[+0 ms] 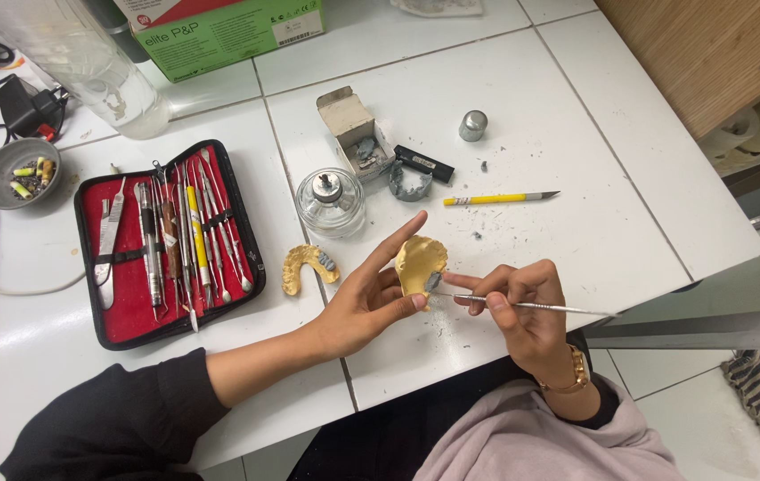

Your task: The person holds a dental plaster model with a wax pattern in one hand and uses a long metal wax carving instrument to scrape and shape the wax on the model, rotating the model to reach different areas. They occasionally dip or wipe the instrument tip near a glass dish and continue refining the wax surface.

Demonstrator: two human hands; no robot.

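My left hand [369,298] holds a yellow dental cast [419,264] between thumb and fingers, with the index finger raised. A bit of grey material sits on the cast's lower edge. My right hand [522,307] pinches a thin metal carving tool [540,307] like a pen, its tip touching the grey spot on the cast. A second yellow arch-shaped cast [307,265] lies on the white tiled table [576,205] just left of my left hand.
An open red-lined case of metal instruments [169,239] lies at left. A glass spirit burner [330,201], a small open cardboard box [355,132], a yellow-handled knife [497,198], a metal cap [473,125], a green box [219,31] and a grey bowl [19,171] stand around.
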